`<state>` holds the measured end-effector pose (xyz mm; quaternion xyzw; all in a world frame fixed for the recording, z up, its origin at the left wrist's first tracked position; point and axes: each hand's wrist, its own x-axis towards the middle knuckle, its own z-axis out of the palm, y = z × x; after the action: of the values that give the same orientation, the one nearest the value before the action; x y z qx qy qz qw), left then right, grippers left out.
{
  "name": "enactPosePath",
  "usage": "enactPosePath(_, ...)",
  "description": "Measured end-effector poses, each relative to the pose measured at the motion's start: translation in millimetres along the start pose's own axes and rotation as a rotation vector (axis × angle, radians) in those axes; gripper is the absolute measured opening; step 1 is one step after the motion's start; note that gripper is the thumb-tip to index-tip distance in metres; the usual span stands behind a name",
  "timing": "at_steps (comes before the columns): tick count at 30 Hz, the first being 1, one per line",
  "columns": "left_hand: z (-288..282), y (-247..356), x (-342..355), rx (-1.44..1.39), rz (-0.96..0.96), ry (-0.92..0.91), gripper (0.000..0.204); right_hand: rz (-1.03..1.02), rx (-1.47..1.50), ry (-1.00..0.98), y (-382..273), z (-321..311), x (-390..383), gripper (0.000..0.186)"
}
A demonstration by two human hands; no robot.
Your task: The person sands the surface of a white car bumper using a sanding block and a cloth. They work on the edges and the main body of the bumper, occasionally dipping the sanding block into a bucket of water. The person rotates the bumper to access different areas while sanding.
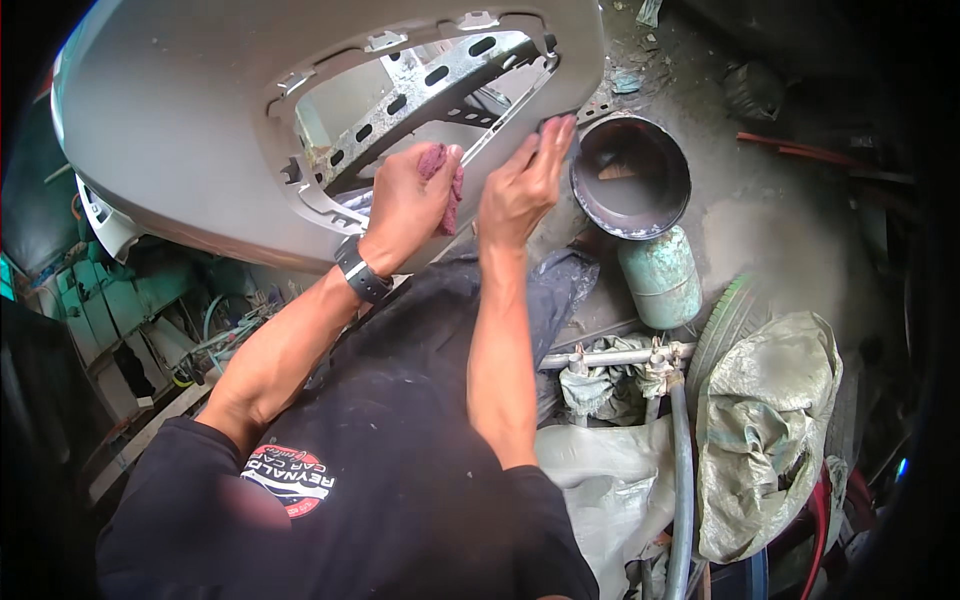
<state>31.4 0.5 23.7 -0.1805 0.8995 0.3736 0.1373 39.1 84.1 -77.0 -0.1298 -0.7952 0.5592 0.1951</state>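
Note:
A large grey car bumper (190, 120) with an oval opening lies across the upper left. My left hand (405, 200) is closed around a crumpled maroon cloth (450, 190), just in front of the opening's near edge. To its right, my right hand (520, 190) rests along the narrow strip of bumper beside the opening. Its fingers are stretched and pressed together. A dark, thin sheet (552, 122) shows at the fingertips, mostly hidden under them. A watch with a dark strap (362, 270) is on my left wrist.
Perforated metal bars (410, 95) show through the opening. Right of the bumper stands a dark round bucket (630, 215), with a worn green cylinder (662, 280) nearer me. A tyre (735, 315), a woven sack (765, 440) and a grey hose (683, 480) lie at the lower right.

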Motion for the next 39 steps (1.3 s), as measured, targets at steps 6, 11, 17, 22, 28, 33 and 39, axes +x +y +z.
enactPosePath(6, -4, 2, 1, 0.047, 0.025, -0.016, 0.037, -0.113, 0.042, 0.002, -16, 1, -22, 0.05)
enactPosePath(11, 0, 0, 2, -0.008, -0.034, -0.005, 0.036, 0.062, 0.037, 0.034, 0, 0, 0, 0.049)
enactPosePath(17, -1, -5, 2, 0.009, -0.009, -0.02, 0.036, 0.037, 0.036, 0.035, 7, 4, 4, 0.048)
enactPosePath(22, -2, -11, 0, 0.053, 0.016, 0.016, 0.036, 0.005, 0.106, -0.022, -19, 1, -34, 0.047)
enactPosePath(28, -3, -3, -1, 0.048, -0.017, -0.018, 0.036, 0.054, 0.036, 0.008, -2, -1, 0, 0.048)
enactPosePath(33, -3, -8, 0, 0.023, -0.001, -0.008, 0.036, -0.031, 0.067, -0.03, -18, -2, -35, 0.048)
enactPosePath(39, -3, -13, 3, 0.035, -0.006, 0.003, 0.036, 0.058, 0.102, -0.037, -3, 0, -18, 0.05)
